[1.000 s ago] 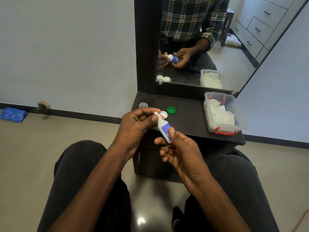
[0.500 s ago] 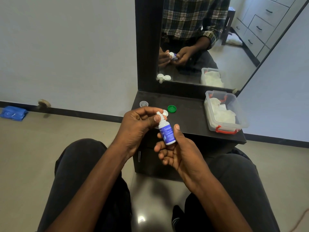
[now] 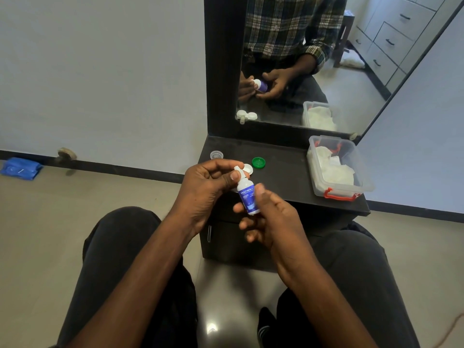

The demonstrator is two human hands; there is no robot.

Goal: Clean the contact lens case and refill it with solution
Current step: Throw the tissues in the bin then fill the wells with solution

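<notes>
A small white solution bottle (image 3: 247, 197) with a blue label stands nearly upright between my hands, above the front edge of the dark vanity shelf (image 3: 283, 177). My right hand (image 3: 271, 222) holds the bottle's body with thumb and fingers. My left hand (image 3: 208, 187) pinches the bottle's white tip at the top. Behind my left hand lies the white contact lens case (image 3: 247, 169), mostly hidden. A green cap (image 3: 258, 162) lies beside it. A small clear cap (image 3: 217, 154) sits at the shelf's back left.
A clear plastic box (image 3: 351, 177) with red latches, holding white tissues, stands on the shelf's right side. A mirror (image 3: 313, 59) rises behind the shelf. A blue cloth (image 3: 21, 168) lies on the floor by the left wall. My knees flank the cabinet.
The bottle has been raised from a tilt to nearly upright. My left hand stays pinched on its top and my right hand has shifted its hold on the body.
</notes>
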